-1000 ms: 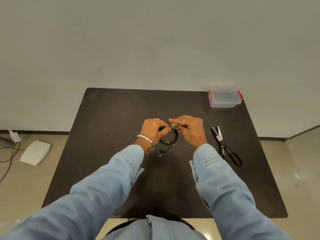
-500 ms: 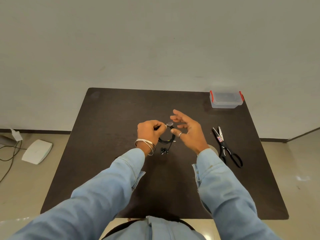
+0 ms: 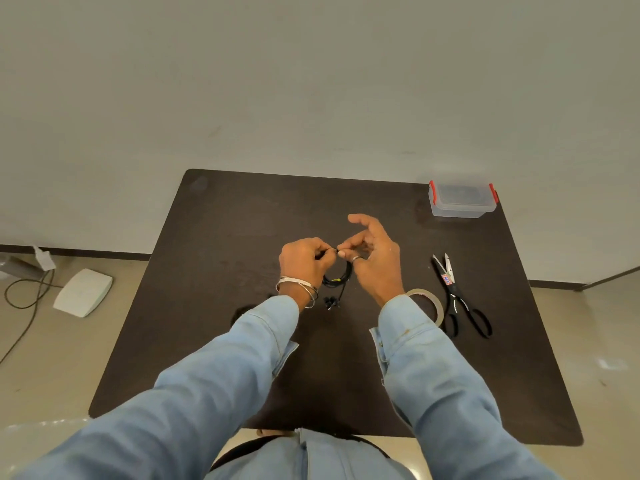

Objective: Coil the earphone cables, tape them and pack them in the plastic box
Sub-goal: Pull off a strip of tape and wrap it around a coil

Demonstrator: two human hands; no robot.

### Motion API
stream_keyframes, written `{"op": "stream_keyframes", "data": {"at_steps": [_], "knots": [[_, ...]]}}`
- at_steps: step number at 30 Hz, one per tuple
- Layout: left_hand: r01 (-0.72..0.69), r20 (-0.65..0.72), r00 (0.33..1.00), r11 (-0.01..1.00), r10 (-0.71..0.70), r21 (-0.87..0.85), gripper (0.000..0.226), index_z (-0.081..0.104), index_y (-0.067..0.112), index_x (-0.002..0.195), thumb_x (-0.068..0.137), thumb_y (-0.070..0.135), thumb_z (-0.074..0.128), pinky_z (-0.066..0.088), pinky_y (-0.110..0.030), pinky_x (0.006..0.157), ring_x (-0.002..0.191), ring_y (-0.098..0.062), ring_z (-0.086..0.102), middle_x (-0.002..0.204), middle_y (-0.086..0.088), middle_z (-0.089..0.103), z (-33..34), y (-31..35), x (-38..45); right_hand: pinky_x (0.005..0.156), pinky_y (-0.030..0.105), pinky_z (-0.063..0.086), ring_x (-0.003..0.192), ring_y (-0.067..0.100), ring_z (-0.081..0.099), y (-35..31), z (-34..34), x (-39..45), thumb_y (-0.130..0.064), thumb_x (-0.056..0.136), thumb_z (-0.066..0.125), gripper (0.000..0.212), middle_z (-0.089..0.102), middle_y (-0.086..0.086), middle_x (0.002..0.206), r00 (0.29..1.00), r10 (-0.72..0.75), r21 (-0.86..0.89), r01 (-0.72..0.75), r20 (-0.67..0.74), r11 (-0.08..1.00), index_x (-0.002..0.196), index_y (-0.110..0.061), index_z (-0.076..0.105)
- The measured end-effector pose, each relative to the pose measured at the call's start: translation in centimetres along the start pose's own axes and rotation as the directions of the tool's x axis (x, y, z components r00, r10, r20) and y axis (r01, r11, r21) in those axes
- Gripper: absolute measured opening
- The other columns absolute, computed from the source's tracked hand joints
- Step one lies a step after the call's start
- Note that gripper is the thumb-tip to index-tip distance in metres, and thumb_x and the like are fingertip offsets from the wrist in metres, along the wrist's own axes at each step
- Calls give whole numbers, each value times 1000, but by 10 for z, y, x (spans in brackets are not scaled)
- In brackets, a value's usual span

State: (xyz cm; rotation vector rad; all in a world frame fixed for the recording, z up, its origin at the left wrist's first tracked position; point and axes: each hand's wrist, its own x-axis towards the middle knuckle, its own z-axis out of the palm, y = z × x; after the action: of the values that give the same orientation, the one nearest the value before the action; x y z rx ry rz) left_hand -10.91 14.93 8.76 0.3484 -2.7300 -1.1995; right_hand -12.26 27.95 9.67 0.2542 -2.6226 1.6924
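A coiled black earphone cable (image 3: 341,277) hangs between my hands above the middle of the dark table (image 3: 214,237). Its earbuds (image 3: 330,301) dangle below the coil. My left hand (image 3: 304,263) grips the top of the coil with curled fingers. My right hand (image 3: 372,258) pinches the coil's top with thumb and a finger, while its other fingers stand spread. A roll of clear tape (image 3: 427,303) lies just right of my right wrist, partly hidden by the sleeve. The clear plastic box (image 3: 462,199) with red clips stands shut at the far right corner.
Black-handled scissors (image 3: 459,299) lie right of the tape. On the floor to the left sit a white device (image 3: 83,296) and a dark cable (image 3: 24,299). A grey wall rises behind the table.
My right hand opened and drew back from the coil half a second ago, and now its thumb and finger are back pinching the coil's top. The left hand kept its hold.
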Motion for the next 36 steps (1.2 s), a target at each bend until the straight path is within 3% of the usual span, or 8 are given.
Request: {"op": "stream_keyframes", "data": {"at_steps": [5, 9, 13, 17, 21, 26, 31, 36], "knots": [[219, 26, 976, 954, -218, -206, 15, 75, 10, 77, 84, 16, 63, 54, -29, 68, 62, -16, 61, 68, -6, 69, 1, 5, 3, 99, 16, 32, 88, -9, 56, 6, 5, -1, 3, 81, 69, 56, 71, -1, 90, 1000, -22, -98, 21, -12, 995, 131, -15, 51], [359, 156, 933, 827, -324, -433, 19, 74, 12, 67, 83, 16, 65, 57, -32, 70, 59, -18, 64, 63, -9, 69, -1, 1, 5, 100, 32, 43, 110, 17, 58, 14, 3, -1, 3, 85, 63, 62, 67, 10, 109, 987, -147, -219, 157, 61, 963, 141, -12, 41], [398, 278, 917, 683, -286, -612, 19, 75, 10, 71, 86, 12, 64, 56, -42, 79, 64, -25, 64, 68, -14, 69, -2, -9, 9, 102, 43, 41, 127, 34, 45, 26, 1, -2, 10, 86, 54, 72, 55, 17, 129, 958, -230, -398, 280, 170, 874, 148, -12, 25], [360, 265, 932, 720, -247, -594, 18, 75, 14, 72, 86, 14, 65, 56, -38, 76, 62, -22, 64, 69, -13, 70, -5, -14, 11, 106, 36, 41, 121, 18, 54, 24, -10, 0, 6, 82, 58, 60, 68, 4, 116, 954, -243, -185, 275, 177, 944, 139, -10, 45], [296, 190, 955, 782, -228, -549, 10, 75, 11, 80, 84, 11, 67, 55, -28, 69, 58, -17, 64, 70, -10, 72, -6, -11, 13, 90, 22, 50, 99, 10, 67, 8, -15, 10, -7, 88, 63, 31, 74, 2, 100, 998, 11, 225, 3, -61, 974, 117, -18, 63], [185, 134, 981, 859, -137, -477, 8, 75, 12, 88, 83, 12, 68, 54, -20, 68, 60, -14, 65, 71, -6, 72, -3, -11, 15, 85, 27, 55, 87, 8, 70, 10, -10, 29, -13, 81, 74, 24, 74, 3, 94, 990, 82, 66, -90, 114, 994, 105, -11, 71], [119, 90, 992, 924, -92, -364, 11, 75, 14, 92, 85, 18, 67, 49, -7, 63, 63, -10, 65, 72, -3, 71, -5, -14, 15, 81, 20, 56, 84, 10, 69, 9, -7, 26, -8, 81, 73, 26, 73, 5, 96, 962, -35, -102, 65, 272, 993, 107, -10, 71], [71, 52, 997, 957, -59, -282, 13, 75, 13, 94, 86, 18, 66, 42, 2, 61, 63, -2, 59, 72, 2, 67, -3, -12, 11, 87, 32, 53, 93, 23, 64, 14, 8, 24, -3, 83, 64, 25, 68, 13, 103, 981, -75, -318, 129, 177, 939, 108, -4, 67]]}}
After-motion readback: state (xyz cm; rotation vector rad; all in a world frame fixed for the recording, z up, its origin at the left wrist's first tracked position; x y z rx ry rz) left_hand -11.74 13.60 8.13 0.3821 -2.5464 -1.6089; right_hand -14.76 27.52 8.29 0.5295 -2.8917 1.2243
